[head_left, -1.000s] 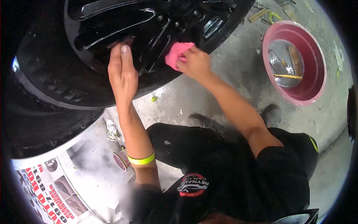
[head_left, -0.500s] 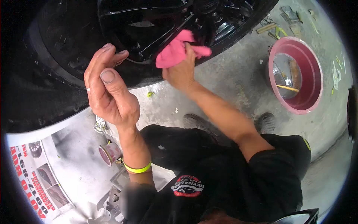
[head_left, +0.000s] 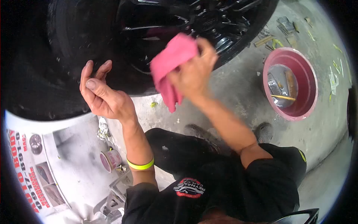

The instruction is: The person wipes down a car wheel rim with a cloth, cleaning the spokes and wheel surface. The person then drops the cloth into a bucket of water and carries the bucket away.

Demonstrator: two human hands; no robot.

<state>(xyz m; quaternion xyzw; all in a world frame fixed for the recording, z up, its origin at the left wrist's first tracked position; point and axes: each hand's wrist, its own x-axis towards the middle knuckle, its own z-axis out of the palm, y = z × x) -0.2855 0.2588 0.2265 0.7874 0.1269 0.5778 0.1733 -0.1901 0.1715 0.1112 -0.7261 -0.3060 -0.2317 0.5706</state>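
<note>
A pink cloth [head_left: 173, 56] hangs from my right hand [head_left: 195, 72], whose fingers are closed on its edge, in front of the black wheel rim [head_left: 164, 22]. Motion blurs that hand a little. My left hand [head_left: 108, 97] is raised beside the black tire [head_left: 78, 41], its fingers curled and apart with nothing between them. A yellow-green band circles the left forearm. Part of the rim is hidden behind the cloth.
On the floor at the right stands a pink basin [head_left: 311, 82] with water, a block and a yellow stick. Scraps and tape [head_left: 278, 43] lie beyond it. A small pink bucket [head_left: 112, 160] and a printed banner [head_left: 44, 168] are at the lower left.
The wheel has shifted in view. My left hand came away from the rim and its fingers parted. The cloth, bunched earlier, now hangs more spread out from my right hand.
</note>
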